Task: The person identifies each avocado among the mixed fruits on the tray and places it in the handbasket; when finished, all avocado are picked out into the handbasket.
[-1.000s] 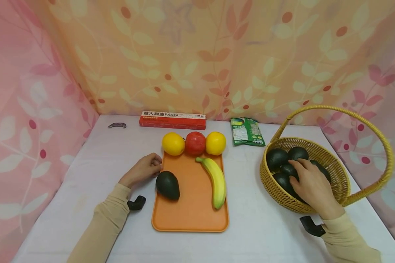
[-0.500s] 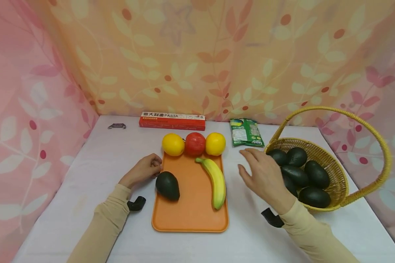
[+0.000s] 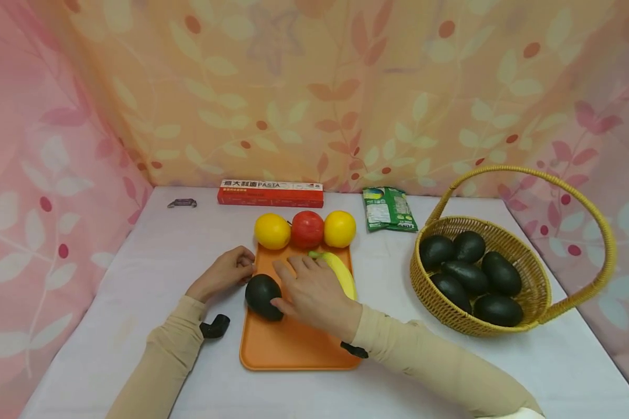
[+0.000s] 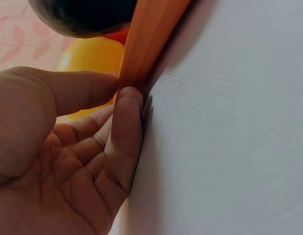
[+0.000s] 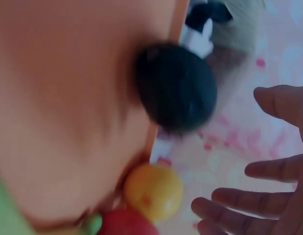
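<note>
My left hand (image 3: 224,273) pinches the left rim of an orange tray (image 3: 299,354), thumb and index finger meeting at the edge in the left wrist view. On the tray's left side lies a dark green avocado (image 3: 262,295). My right hand (image 3: 320,297) hovers over the tray just right of that avocado, fingers spread and holding nothing. Partly hidden behind it is a yellow banana (image 3: 346,276). Along the tray's far end sit a red apple-like fruit (image 3: 307,229), a yellow fruit (image 3: 272,231) on its left and another yellow fruit (image 3: 339,229) on its right.
To the right stands a wicker basket (image 3: 424,294) with a tall handle and several avocados (image 3: 466,276) inside. Behind the tray are a red pasta box (image 3: 270,194) and a green packet (image 3: 389,209). A small dark object (image 3: 182,203) lies far left.
My right hand has left the avocados in the basket and swept left, with nothing in it, to the avocado on the tray. The left hand has stayed at the tray's rim.
</note>
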`<action>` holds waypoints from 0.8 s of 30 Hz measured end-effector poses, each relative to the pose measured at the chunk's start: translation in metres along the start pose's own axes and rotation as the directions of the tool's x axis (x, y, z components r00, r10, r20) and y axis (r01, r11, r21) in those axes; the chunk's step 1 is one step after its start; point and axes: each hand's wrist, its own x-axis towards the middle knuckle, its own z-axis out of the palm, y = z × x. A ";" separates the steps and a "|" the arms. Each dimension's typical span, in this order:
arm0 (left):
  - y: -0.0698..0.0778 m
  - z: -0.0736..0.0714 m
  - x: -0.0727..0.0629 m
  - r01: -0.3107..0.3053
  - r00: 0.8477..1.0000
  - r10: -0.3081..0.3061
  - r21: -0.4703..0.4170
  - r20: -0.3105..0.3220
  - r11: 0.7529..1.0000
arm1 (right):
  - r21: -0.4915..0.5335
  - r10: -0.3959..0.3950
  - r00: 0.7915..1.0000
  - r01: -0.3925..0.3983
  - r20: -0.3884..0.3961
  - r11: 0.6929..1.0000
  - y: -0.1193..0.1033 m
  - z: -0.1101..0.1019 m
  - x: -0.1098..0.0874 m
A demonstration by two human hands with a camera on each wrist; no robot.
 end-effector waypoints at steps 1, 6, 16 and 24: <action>0.000 0.000 0.000 0.001 1.000 -0.001 0.000 -0.001 1.000 | -0.016 -0.005 1.000 0.005 0.016 1.000 -0.006 0.001 0.002; 0.000 -0.001 0.000 0.014 1.000 -0.014 -0.001 0.001 1.000 | -0.067 -0.027 0.995 0.034 0.096 0.997 -0.028 0.011 0.008; 0.000 -0.001 0.002 0.007 1.000 -0.007 -0.008 0.008 1.000 | -0.046 -0.098 0.983 0.107 0.155 0.993 -0.033 0.015 0.004; -0.001 0.001 0.002 0.013 1.000 -0.013 -0.006 0.006 1.000 | -0.039 -0.102 0.985 0.108 0.137 0.993 -0.031 0.019 0.001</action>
